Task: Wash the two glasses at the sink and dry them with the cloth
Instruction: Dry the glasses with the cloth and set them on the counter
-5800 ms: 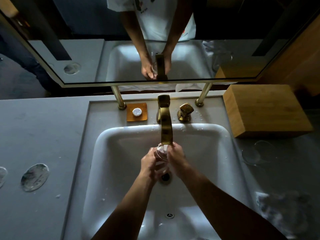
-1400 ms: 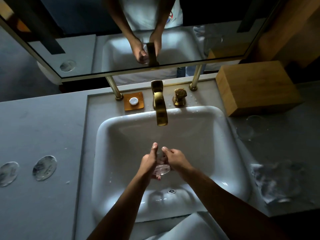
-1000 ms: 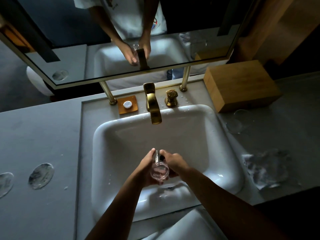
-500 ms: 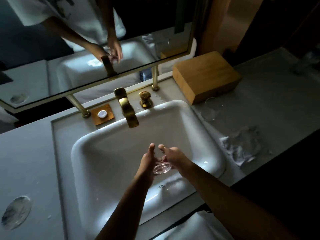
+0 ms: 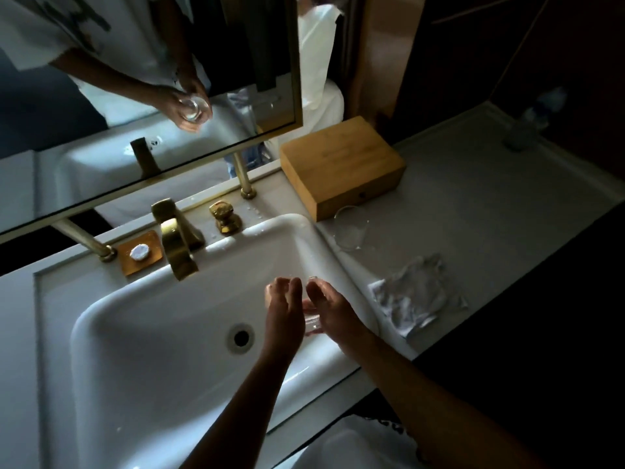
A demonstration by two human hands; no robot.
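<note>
Over the right side of the white sink (image 5: 101, 333) I hold a clear glass (image 5: 311, 321) between both hands. My right hand (image 5: 333, 311) wraps its right side. My left hand (image 5: 284, 311) cups the left side with fingers loosely extended. Most of the glass is hidden between my palms; the mirror reflection shows it in my hands. The second glass (image 5: 350, 228) stands on the counter right of the basin, in front of a wooden box. A crumpled white cloth (image 5: 419, 296) lies on the counter just right of my right hand. No water runs from the faucet.
A brass faucet (image 5: 176, 245) and its handle (image 5: 225, 216) sit behind the basin, with a soap dish (image 5: 140, 253) to their left. A wooden box (image 5: 341, 164) stands at the back right. The mirror (image 5: 152, 96) hangs close above. The drain (image 5: 240, 337) is left of my hands.
My hands have carried the glass rightward, from the basin's middle to its right wall, nearer the cloth. The view has swung right. Water stopped running before that.
</note>
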